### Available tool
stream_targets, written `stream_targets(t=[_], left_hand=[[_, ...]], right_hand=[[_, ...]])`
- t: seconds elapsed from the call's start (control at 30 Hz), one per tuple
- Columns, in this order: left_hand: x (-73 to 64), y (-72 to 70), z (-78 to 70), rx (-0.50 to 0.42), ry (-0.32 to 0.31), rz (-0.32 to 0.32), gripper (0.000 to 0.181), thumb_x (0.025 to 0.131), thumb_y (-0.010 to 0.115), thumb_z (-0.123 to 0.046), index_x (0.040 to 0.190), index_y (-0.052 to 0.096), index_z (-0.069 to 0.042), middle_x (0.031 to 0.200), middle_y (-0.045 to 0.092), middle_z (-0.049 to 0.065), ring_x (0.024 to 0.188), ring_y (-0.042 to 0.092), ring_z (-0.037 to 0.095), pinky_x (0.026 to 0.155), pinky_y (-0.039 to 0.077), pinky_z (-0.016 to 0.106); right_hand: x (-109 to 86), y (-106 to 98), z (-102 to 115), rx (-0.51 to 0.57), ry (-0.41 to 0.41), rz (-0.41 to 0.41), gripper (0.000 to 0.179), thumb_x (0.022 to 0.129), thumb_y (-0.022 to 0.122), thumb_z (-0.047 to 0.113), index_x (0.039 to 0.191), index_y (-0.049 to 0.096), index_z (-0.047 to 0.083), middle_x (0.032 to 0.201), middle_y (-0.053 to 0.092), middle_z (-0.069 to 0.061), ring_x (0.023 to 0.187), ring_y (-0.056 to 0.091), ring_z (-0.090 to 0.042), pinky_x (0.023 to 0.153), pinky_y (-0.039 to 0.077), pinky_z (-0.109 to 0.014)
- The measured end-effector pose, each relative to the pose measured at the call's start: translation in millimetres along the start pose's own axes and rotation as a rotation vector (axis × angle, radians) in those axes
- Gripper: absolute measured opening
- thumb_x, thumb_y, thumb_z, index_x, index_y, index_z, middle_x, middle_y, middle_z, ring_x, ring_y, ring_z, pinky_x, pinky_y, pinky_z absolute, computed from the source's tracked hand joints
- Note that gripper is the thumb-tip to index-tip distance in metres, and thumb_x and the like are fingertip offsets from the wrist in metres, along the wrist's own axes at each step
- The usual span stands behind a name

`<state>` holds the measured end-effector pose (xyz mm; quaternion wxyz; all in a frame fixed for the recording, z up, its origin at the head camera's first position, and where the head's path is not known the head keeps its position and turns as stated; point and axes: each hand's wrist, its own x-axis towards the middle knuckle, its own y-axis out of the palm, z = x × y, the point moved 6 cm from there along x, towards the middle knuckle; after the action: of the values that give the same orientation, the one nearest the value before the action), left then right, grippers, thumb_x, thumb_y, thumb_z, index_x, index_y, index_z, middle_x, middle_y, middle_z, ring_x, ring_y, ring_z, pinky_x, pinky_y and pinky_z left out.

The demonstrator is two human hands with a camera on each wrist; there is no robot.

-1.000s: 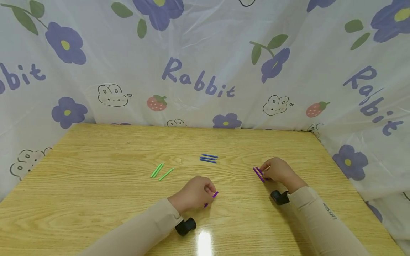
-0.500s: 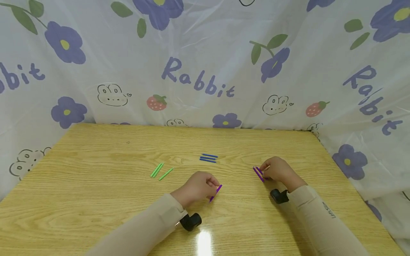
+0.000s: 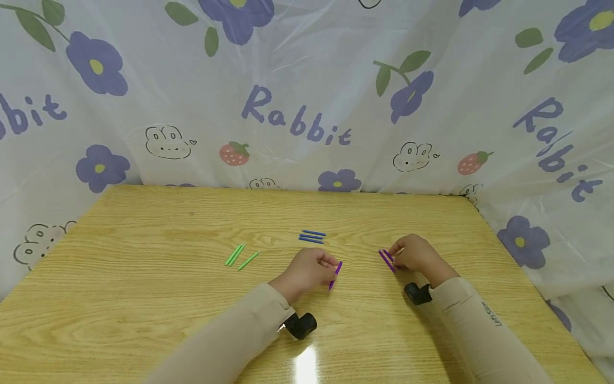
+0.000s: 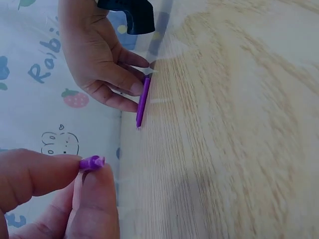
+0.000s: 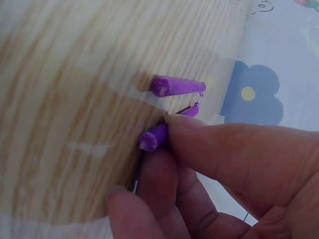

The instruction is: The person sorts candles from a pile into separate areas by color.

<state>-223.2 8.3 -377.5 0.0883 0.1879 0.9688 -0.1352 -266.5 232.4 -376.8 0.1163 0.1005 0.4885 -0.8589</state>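
My left hand (image 3: 309, 273) pinches a slim purple candle (image 3: 339, 268) between thumb and fingers, over the table right of centre. In the left wrist view that candle (image 4: 92, 163) points its end at the camera. My right hand (image 3: 416, 257) holds another purple candle (image 5: 153, 138) at the table surface, thumb on one side and fingers on the other. Just beside it, a further purple candle (image 3: 386, 261) lies on the wood, a small gap between the two.
Several thin blue candles (image 3: 312, 240) lie side by side near the middle of the wooden table (image 3: 168, 298). To their left rest several green candles (image 3: 248, 261), one apart from the others. A patterned curtain (image 3: 297, 64) hangs behind the table.
My left hand has moved forward and to the right with its purple candle, closer to my right hand. The right hand has stayed in place.
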Motion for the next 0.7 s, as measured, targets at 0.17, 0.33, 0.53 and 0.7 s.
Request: stream_targets(t=[0.17, 0.33, 0.53, 0.7], left_hand=[[5.1, 3.1, -0.7, -0.064, -0.009, -0.015, 0.022, 0.076, 0.06, 0.005, 0.097, 0.06, 0.003, 0.084, 0.054, 0.008, 0.071, 0.056, 0.015, 0.067, 0.051, 0.029], [9.3, 7.8, -2.6, -0.096, -0.007, -0.023, 0.021, 0.075, 0.059, 0.007, 0.096, 0.06, 0.004, 0.082, 0.055, 0.009, 0.07, 0.058, 0.016, 0.067, 0.051, 0.029], [19.3, 14.1, -1.0, -0.106, -0.007, -0.022, 0.021, 0.076, 0.059, 0.007, 0.096, 0.06, 0.004, 0.082, 0.055, 0.009, 0.071, 0.058, 0.016, 0.066, 0.052, 0.028], [28.1, 18.7, -1.2, -0.135, -0.008, -0.027, 0.02, 0.076, 0.06, 0.007, 0.097, 0.06, 0.003, 0.084, 0.055, 0.01, 0.073, 0.058, 0.017, 0.067, 0.052, 0.029]], right_hand=[[0.4, 0.1, -0.9, 0.001, 0.008, 0.002, 0.019, 0.078, 0.061, 0.002, 0.097, 0.065, 0.0, 0.079, 0.06, -0.005, 0.068, 0.052, -0.015, 0.06, 0.043, -0.027], [-0.5, 0.0, -0.6, 0.02, 0.014, 0.004, 0.02, 0.078, 0.061, 0.001, 0.097, 0.064, -0.001, 0.078, 0.06, -0.006, 0.067, 0.052, -0.015, 0.059, 0.043, -0.027], [-0.9, -0.5, 0.1, 0.026, 0.008, 0.002, 0.021, 0.077, 0.062, 0.001, 0.098, 0.064, -0.002, 0.077, 0.06, -0.006, 0.066, 0.052, -0.015, 0.058, 0.043, -0.026], [-1.0, -1.1, 0.8, 0.022, 0.004, -0.003, 0.021, 0.077, 0.062, 0.001, 0.098, 0.064, -0.001, 0.076, 0.059, -0.005, 0.066, 0.051, -0.015, 0.058, 0.043, -0.026]])
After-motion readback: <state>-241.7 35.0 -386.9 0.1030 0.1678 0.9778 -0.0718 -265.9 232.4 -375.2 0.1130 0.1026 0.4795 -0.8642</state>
